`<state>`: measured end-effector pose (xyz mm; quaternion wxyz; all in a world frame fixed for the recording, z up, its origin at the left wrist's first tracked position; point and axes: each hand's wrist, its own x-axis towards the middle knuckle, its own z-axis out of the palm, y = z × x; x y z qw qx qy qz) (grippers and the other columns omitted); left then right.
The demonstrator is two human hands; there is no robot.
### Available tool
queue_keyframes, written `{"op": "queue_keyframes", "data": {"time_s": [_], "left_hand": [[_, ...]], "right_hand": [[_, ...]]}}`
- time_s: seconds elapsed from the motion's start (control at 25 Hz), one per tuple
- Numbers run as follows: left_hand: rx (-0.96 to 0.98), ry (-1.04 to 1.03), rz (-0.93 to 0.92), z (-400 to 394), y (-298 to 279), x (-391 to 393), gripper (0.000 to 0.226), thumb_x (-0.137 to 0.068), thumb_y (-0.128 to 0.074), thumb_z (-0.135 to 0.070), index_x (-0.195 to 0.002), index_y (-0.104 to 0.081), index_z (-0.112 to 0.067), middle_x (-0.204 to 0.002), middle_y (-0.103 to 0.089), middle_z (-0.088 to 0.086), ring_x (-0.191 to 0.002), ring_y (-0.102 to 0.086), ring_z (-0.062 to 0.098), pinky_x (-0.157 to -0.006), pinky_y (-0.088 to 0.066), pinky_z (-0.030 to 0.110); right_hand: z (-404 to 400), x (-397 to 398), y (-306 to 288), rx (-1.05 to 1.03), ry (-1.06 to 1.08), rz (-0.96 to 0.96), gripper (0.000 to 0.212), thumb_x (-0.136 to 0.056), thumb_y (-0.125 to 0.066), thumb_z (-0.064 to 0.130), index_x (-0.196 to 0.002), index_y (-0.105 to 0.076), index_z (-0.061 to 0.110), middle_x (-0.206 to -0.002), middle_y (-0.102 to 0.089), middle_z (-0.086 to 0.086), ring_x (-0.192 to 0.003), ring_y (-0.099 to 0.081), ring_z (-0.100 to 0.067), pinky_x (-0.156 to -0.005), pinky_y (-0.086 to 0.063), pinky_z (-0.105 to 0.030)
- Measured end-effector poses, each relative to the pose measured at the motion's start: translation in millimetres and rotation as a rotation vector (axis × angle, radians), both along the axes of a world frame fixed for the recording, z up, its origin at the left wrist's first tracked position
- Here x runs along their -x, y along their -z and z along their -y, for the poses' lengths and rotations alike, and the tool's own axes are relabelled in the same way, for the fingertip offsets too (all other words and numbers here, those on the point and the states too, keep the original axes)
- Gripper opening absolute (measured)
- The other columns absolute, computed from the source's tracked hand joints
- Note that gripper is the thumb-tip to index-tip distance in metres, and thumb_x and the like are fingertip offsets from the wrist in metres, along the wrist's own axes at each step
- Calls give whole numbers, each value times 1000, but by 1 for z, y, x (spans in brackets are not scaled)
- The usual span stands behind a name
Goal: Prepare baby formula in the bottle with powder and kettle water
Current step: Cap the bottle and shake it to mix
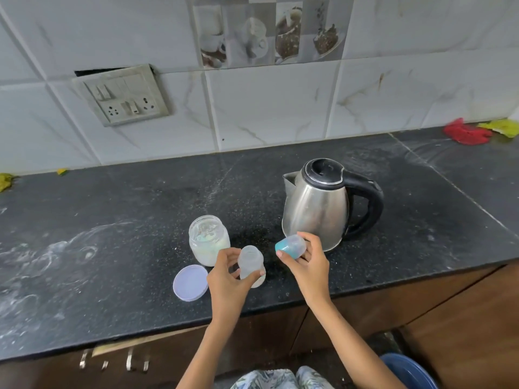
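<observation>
A clear, open baby bottle (pixel 250 262) stands on the black counter (pixel 140 220), gripped low down by my left hand (pixel 227 279). My right hand (pixel 306 265) holds the bottle's teal-ringed cap (pixel 290 246) just right of the bottle, lifted off it. An open glass jar of white powder (pixel 207 238) stands just behind and left of the bottle. Its pale lilac lid (pixel 190 282) lies flat on the counter to the left of my left hand. A steel kettle (pixel 323 209) with a black lid and handle stands behind my right hand, spout facing left.
White powder smears mark the counter's left side. A switchboard with sockets (pixel 123 95) is on the tiled wall. Red and yellow cloths (pixel 467 133) lie at the far right. The counter's front edge runs below my wrists, and a blue tub (pixel 410 372) sits on the floor.
</observation>
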<state>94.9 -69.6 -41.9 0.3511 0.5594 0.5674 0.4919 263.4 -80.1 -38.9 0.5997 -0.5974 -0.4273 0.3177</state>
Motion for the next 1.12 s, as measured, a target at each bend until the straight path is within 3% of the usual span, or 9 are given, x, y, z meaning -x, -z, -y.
{"op": "queue_keyframes", "data": {"time_s": [0.2,0.36,0.48,0.6,0.84,1.12], "left_hand": [[31,18,-33,-4,6,-14,67,-52,-93,-33,-97,-45,-42,-98,-61,-18,-95,-58,-7,-68,-49,12],[77,268,-98,-15,17,5,85,-60,-90,-27,-131,-44,-26,-125,-57,-15,-117,-51,-6,-96,-43,16],[110,411,-130,-24,21,16,71,-71,-84,-19,-134,-51,-18,-132,-59,-7,-127,-51,8,-109,-41,35],[129,410,10,-25,13,13,57,-69,-86,-15,-121,-62,-18,-118,-69,-5,-115,-62,9,-103,-48,41],[48,450,220,-35,-40,4,55,-63,-87,-36,-114,-69,-25,-111,-74,-4,-106,-68,14,-90,-55,28],[-44,527,261,-34,-93,-2,48,-67,-83,-34,-112,-71,-23,-106,-75,-4,-101,-71,16,-85,-55,24]], "right_hand": [[2,-5,-6,-23,8,-47,51,-72,-85,9,-105,-57,36,-107,-66,10,-99,-66,6,-73,-53,-8],[1,-7,-11,-25,-8,-72,51,-72,-86,8,-109,-59,30,-107,-67,11,-99,-66,7,-74,-53,-8],[-2,-9,-20,-20,-75,-95,48,-72,-85,7,-108,-62,30,-108,-68,10,-101,-67,2,-76,-53,-10],[-6,-9,-39,3,-177,-166,50,-75,-82,5,-115,-65,29,-118,-69,4,-106,-67,-2,-80,-53,-13],[-20,-19,-108,10,-459,-165,57,-78,-78,17,-130,-61,31,-126,-68,9,-111,-66,-5,-82,-53,-14],[-39,-23,-168,-28,-719,18,60,-80,-73,-6,-134,-57,15,-126,-67,-8,-113,-66,-17,-93,-54,-26]]}}
